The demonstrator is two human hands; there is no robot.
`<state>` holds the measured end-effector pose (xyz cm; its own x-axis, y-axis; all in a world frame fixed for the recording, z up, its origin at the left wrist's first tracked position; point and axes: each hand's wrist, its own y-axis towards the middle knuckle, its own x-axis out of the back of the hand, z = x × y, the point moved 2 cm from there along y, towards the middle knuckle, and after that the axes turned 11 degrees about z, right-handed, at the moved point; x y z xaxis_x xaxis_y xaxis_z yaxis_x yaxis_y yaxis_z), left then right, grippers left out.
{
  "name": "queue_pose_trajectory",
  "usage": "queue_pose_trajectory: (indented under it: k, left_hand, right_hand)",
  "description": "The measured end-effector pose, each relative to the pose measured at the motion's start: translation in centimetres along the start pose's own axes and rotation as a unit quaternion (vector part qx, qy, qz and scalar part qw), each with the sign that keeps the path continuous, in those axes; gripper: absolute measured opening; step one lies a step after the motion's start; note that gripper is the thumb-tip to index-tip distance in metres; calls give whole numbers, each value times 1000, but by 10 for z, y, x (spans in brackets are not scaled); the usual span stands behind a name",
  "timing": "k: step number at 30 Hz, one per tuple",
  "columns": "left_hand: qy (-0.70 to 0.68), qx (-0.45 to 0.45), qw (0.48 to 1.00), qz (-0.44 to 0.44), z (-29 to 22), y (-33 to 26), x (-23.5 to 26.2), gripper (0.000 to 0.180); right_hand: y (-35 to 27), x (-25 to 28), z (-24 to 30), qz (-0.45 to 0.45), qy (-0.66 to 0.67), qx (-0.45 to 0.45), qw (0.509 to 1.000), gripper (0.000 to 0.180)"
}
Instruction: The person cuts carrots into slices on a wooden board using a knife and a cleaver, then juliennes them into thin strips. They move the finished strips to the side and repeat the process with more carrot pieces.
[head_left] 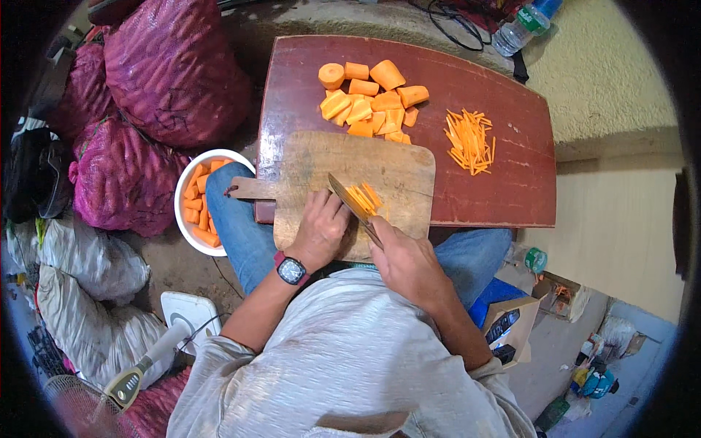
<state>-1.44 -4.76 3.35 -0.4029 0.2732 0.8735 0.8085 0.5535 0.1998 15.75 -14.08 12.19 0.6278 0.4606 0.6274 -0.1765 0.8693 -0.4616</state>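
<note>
My right hand (407, 263) grips a knife (349, 200), its blade slanting up and left over a wooden cutting board (314, 160). Beside the blade lie thin carrot sticks (369, 197). On the blade's other side, my left hand (321, 228) rests on the board with fingers curled down; whatever is under the fingertips is hidden. Beyond the board, several peeled carrot chunks and slices (385, 100) are heaped on a reddish-brown table (511, 201). A pile of carrot matchsticks (469, 141) sits to their right.
A white tub (179, 208) of carrot pieces stands left of my knee. Red mesh sacks (171, 73) and white sacks (95, 321) crowd the left side, near a fan (128, 383). A plastic bottle (520, 31) lies at the far right; an open cardboard box (520, 339) sits by my right side.
</note>
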Motion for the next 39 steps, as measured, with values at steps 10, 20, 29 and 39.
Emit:
queue_pose_trajectory:
  k: [10,20,29,39]
  left_hand:
    - [5,10,1000,-22,2,-3,-3,29]
    - [-4,6,1000,-28,4,-2,-3,30]
    - [-15,34,999,-20,3,-2,-1,35]
    - [-210,123,952,-185,9,1,20,3]
  right_hand:
    - [-7,-4,-3,-49,28,38,998,31]
    - [-15,-4,-1,-56,40,33,997,29]
    - [-4,-6,-6,-47,25,23,998,31]
    - [-20,20,-16,-77,117,-22,990,39]
